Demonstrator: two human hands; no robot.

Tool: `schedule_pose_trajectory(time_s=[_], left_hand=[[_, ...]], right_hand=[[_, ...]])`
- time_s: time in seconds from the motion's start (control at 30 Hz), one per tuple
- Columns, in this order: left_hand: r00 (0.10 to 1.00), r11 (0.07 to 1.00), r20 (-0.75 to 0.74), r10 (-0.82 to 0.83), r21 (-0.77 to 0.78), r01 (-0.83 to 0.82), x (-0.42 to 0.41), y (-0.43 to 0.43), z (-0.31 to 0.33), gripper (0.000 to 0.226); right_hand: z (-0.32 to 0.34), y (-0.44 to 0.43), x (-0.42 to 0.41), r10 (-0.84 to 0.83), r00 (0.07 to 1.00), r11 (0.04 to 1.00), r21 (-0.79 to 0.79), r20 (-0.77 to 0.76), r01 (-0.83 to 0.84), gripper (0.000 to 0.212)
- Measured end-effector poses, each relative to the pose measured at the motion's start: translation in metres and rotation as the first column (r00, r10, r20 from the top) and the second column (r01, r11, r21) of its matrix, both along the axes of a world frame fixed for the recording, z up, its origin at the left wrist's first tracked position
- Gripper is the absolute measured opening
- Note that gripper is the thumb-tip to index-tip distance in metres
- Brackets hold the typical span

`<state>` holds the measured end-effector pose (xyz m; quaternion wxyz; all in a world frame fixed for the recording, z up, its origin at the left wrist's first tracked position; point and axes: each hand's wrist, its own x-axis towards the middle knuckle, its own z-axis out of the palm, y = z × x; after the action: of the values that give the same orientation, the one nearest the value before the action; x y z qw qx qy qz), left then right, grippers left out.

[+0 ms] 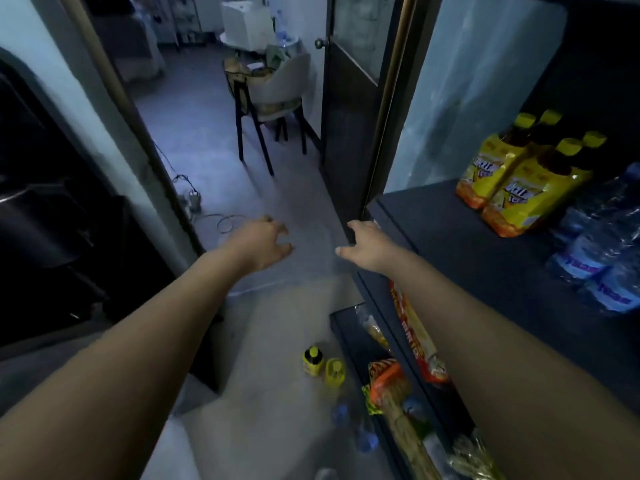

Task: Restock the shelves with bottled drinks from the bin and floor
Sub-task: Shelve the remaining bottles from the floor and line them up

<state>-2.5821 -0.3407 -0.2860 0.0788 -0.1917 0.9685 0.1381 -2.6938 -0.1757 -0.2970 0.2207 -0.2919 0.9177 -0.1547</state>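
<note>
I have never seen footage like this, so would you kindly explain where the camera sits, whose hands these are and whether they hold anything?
There is no machine here: a person wears one camera on the head, looking forward and down. The left hand and right hand are stretched forward, fingers loosely curled, holding nothing. On the dark shelf at right stand yellow-capped bottles beside wrapped water bottles. Two loose bottles with yellow caps stand on the floor, next to lower shelves with snack packets.
</note>
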Motion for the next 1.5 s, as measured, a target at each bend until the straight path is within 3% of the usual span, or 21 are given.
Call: schedule_pose_trajectory(time_s=[0.33,0.63,0.83,1.13,1.37,1.5], left_hand=[[0.978,0.982,0.188,0.088,0.146,-0.117,-0.007,0.02,-0.14,0.054],[0.946,0.976,0.324,0.021,0.198,-0.089,-0.014,0.026,-0.274,0.052],[0.917,0.959,0.398,-0.034,0.27,-0.082,-0.001,0.042,-0.357,0.048],[0.87,0.937,0.485,-0.092,0.339,-0.09,0.017,0.063,-0.482,0.049],[0.837,0.928,0.531,-0.134,0.363,-0.081,0.031,0.076,-0.564,0.049],[0.828,0.921,0.539,-0.152,0.381,-0.078,0.033,0.081,-0.604,0.048]], right_hand=[[-0.144,0.009,-0.01,-0.024,0.979,0.998,0.068,0.204,0.01,0.059],[-0.283,0.027,0.005,-0.15,0.926,0.97,0.231,0.347,0.071,0.056],[-0.364,0.042,0.017,-0.217,0.89,0.951,0.292,0.4,0.101,0.046],[-0.491,0.067,0.042,-0.285,0.843,0.928,0.352,0.456,0.124,0.05],[-0.582,0.085,0.063,-0.398,0.782,0.898,0.379,0.48,0.225,0.026],[-0.624,0.092,0.065,-0.402,0.774,0.897,0.38,0.49,0.225,0.039]])
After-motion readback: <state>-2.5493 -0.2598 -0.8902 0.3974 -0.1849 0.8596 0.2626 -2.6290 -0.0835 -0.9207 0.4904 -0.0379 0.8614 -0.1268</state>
